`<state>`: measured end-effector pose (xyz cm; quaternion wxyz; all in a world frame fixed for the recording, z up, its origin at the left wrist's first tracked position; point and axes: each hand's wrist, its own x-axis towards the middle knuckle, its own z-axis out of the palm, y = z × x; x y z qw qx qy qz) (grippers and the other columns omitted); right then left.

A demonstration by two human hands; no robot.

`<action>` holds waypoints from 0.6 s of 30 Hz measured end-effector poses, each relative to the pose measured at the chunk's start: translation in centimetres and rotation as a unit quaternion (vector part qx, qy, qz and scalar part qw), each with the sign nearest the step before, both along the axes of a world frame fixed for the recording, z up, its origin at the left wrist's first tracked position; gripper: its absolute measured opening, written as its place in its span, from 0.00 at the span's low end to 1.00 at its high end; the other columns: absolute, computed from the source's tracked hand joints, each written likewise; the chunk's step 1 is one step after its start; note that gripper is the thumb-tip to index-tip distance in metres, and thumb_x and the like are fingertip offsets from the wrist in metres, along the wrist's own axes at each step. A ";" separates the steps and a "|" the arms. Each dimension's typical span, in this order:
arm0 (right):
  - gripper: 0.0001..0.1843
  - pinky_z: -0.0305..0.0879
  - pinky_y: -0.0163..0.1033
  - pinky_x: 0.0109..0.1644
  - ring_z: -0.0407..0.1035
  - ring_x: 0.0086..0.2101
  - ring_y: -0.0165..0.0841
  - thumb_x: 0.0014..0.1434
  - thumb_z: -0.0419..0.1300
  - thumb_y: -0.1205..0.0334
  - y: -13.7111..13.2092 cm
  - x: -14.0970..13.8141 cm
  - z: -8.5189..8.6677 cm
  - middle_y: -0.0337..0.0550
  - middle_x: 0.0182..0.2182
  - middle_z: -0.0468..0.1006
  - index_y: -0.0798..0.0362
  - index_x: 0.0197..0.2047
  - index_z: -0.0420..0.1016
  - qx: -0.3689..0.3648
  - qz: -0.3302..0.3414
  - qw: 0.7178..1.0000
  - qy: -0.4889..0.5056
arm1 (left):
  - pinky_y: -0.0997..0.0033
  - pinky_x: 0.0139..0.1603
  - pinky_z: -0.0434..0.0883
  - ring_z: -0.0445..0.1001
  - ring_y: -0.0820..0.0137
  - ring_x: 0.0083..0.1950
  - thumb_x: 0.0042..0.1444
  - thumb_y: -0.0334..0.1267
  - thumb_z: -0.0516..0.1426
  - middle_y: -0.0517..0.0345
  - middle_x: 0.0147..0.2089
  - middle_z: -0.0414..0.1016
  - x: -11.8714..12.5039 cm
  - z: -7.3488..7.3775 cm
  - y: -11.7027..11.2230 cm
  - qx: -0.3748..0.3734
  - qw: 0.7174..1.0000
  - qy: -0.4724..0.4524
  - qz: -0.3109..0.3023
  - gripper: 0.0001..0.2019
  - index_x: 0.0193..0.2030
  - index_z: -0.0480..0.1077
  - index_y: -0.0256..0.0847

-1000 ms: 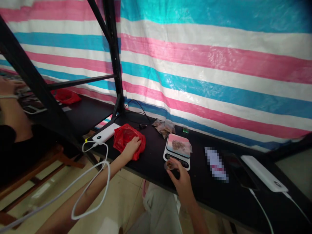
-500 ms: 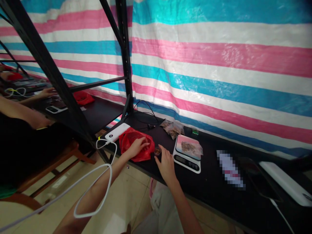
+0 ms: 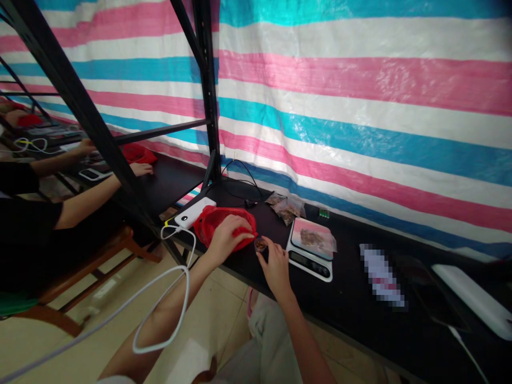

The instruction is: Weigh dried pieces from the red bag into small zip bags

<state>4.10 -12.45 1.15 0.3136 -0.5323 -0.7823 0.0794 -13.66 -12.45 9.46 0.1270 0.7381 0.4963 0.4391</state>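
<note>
My right hand (image 3: 276,264) is wrapped round a small clear cup (image 3: 260,245) with brownish bits in it, at the table's near edge. My left hand (image 3: 232,234) lies over the red plastic bag (image 3: 204,221), its fingers curled together and the tips at the bag's right edge, close beside the cup. Whatever those fingertips pinch is too small to make out. Right of the cup stands a white digital scale (image 3: 310,262), bearing a clear bag of dried brown pieces (image 3: 314,238). More small bags of dried pieces (image 3: 287,208) lie behind it.
A white power bank (image 3: 200,209) with a looping white cable (image 3: 186,314) sits left of the red bag. To the right are a dark phone (image 3: 432,298) and another white device (image 3: 472,298). A black metal post (image 3: 210,96) rises at the back; a co-worker's arm (image 3: 96,197) is beyond the frame.
My left hand has come from inside the red bag rightward to its edge, nearer the cup. My right hand still holds the cup. The co-worker's arm has reached forward.
</note>
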 end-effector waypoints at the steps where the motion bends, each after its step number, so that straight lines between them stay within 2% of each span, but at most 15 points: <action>1: 0.19 0.55 0.44 0.47 0.65 0.44 0.38 0.58 0.52 0.62 0.0 0.0 0.0 0.46 0.43 0.73 0.51 0.53 0.62 0.000 0.002 1.000 0.001 | 0.67 0.47 0.64 0.68 0.68 0.44 0.51 0.42 0.58 0.57 0.38 0.74 0.6 -0.1 -0.2 0.009 0.999 0.039 -0.032 0.07 0.33 0.71 0.41; 3: 0.19 0.55 0.44 0.47 0.64 0.45 0.38 0.58 0.52 0.62 -0.1 0.0 -0.1 0.46 0.44 0.73 0.52 0.53 0.62 0.002 0.004 1.000 0.004 | 0.66 0.47 0.63 0.67 0.68 0.46 0.51 0.42 0.58 0.57 0.41 0.73 1.7 -0.6 -0.2 0.019 0.994 0.092 -0.063 0.06 0.33 0.72 0.42; 9: 0.18 0.54 0.45 0.47 0.64 0.44 0.39 0.57 0.52 0.62 -0.2 0.1 -0.3 0.47 0.44 0.73 0.53 0.52 0.62 0.008 -0.006 1.000 0.003 | 0.61 0.50 0.60 0.62 0.65 0.51 0.50 0.43 0.59 0.58 0.48 0.70 3.0 -2.6 1.1 0.013 0.987 0.155 -0.029 0.07 0.34 0.74 0.44; 14: 0.18 0.54 0.45 0.47 0.64 0.44 0.39 0.57 0.53 0.63 -0.2 0.1 -0.2 0.47 0.43 0.73 0.53 0.52 0.63 0.006 -0.001 1.000 0.007 | 0.58 0.53 0.57 0.60 0.64 0.54 0.54 0.41 0.55 0.59 0.52 0.68 2.9 -2.3 0.9 0.020 0.981 0.192 -0.025 0.07 0.38 0.74 0.49; 18: 0.19 0.54 0.44 0.48 0.65 0.44 0.38 0.56 0.53 0.64 -0.2 0.2 0.0 0.46 0.44 0.73 0.51 0.52 0.63 0.000 0.009 1.000 0.017 | 0.60 0.53 0.58 0.62 0.65 0.54 0.57 0.39 0.52 0.58 0.51 0.70 1.9 -1.9 0.4 0.036 0.987 0.154 0.015 0.09 0.41 0.73 0.48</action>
